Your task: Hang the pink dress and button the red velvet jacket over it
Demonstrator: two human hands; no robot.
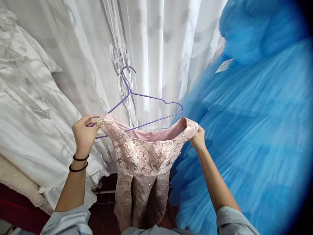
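A pink floral dress (151,156) with off-shoulder straps hangs between my hands, its neckline spread wide and its pink lining showing. My left hand (85,132) pinches the left strap together with the end of a purple hanger (153,97). At the other side, my right hand (197,137) is closed on the right strap. The hanger's left end passes by the left strap, while its right end sticks up free above the neckline, outside the right strap. Its hook points up in front of a white scrolled metal frame (113,54); whether they touch I cannot tell.
White gowns (26,98) hang along the left. A large blue tulle gown (249,130) with a white tag (224,66) fills the right side. White curtains (156,42) cover the back. Dark red floor tiles (104,213) show below the dress.
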